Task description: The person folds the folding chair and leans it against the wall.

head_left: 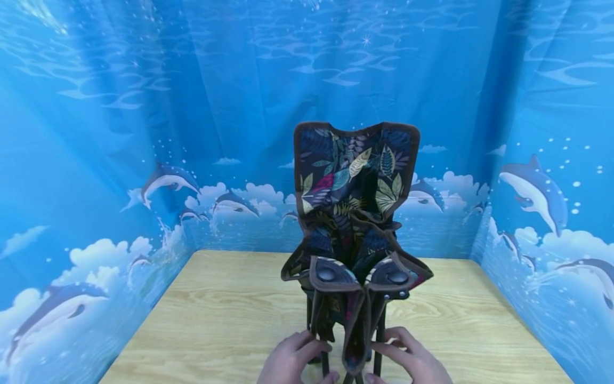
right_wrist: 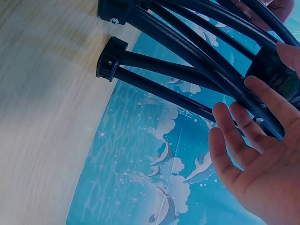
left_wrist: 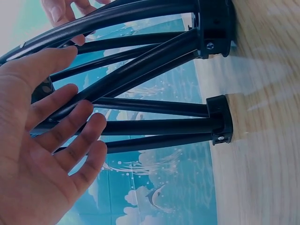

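Observation:
A small folding chair [head_left: 352, 170] with dark leaf-print fabric stands partly folded on the table, its seat creased inward and its backrest upright. In the left wrist view, black tube legs [left_wrist: 164, 126] end in plastic feet [left_wrist: 219, 119] at the tabletop. My left hand [head_left: 292, 360] is at the near left legs; its fingers are spread and lightly bent, fingertips against a tube. On the other side my right hand [head_left: 412, 360] lies by the right legs [right_wrist: 187, 54], fingers loosely extended with the tips at a tube. Neither hand wraps around a leg.
The chair stands on a light wood-grain table [head_left: 216, 304]. Blue curtains [head_left: 230, 106] printed with dolphins and clouds enclose the back and both sides. Two fabric corner flaps with round dark caps [head_left: 327, 274] face me at the front of the seat.

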A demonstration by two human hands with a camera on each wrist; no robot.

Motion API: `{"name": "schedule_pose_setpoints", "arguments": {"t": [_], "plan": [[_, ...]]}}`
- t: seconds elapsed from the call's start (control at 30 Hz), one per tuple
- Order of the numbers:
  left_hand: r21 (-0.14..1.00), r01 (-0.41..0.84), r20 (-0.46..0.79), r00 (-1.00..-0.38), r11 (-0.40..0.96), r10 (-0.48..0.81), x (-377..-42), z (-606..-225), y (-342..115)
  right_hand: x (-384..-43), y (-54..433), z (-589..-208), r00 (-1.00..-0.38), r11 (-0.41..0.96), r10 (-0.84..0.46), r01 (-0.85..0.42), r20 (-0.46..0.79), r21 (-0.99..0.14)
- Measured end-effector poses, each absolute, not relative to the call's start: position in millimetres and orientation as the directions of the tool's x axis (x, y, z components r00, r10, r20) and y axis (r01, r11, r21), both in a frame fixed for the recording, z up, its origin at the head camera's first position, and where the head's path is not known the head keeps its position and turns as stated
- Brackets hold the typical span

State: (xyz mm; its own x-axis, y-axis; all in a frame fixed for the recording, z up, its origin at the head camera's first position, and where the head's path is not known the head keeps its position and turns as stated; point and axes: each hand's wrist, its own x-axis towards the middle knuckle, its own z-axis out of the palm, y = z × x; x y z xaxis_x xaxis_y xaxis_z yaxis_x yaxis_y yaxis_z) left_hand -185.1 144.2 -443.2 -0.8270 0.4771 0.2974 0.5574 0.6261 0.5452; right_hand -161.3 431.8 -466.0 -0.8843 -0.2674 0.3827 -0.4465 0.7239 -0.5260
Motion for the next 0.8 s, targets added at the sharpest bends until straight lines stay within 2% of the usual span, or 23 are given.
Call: {"name": "schedule_pose_setpoints", "arguments": {"t": [0.13, 0.3, 0.43, 0.5, 0.63, 0.73, 0.8], "plan": [[0.563, 0.538, 0.242, -0.833, 0.628, 0.497, -187, -444, 143, -164, 435, -472, -0.836, 0.695, -0.314, -0.525, 0.45, -0.491], [0.5, 0.639, 0.283, -0.758, 0.584, 0.588, -192, -452, 140, -168, 438, -478, -0.824, 0.668, -0.363, -0.556, 0.436, -0.495], [0.475, 0.655, 0.267, -0.744, 0.588, 0.613, -193, -457, 139, -169, 436, -481, -0.812, 0.667, -0.361, -0.568, 0.459, -0.482], [0.488, 0.625, 0.215, -0.762, 0.609, 0.61, -193, -458, 141, -168, 434, -483, -0.784, 0.668, -0.35, -0.593, 0.513, -0.45], [0.505, 0.614, 0.189, -0.764, 0.606, 0.616, -192, -461, 142, -175, 438, -490, -0.663, 0.601, -0.416, -0.714, 0.622, -0.359], [0.497, 0.644, 0.232, -0.744, 0.581, 0.627, -191, -464, 142, -183, 446, -496, -0.587, 0.508, -0.509, -0.796, 0.63, -0.33], [0.496, 0.642, 0.233, -0.747, 0.585, 0.622, -191, -465, 142, -186, 450, -498, -0.591, 0.475, -0.552, -0.802, 0.588, -0.361]]}}
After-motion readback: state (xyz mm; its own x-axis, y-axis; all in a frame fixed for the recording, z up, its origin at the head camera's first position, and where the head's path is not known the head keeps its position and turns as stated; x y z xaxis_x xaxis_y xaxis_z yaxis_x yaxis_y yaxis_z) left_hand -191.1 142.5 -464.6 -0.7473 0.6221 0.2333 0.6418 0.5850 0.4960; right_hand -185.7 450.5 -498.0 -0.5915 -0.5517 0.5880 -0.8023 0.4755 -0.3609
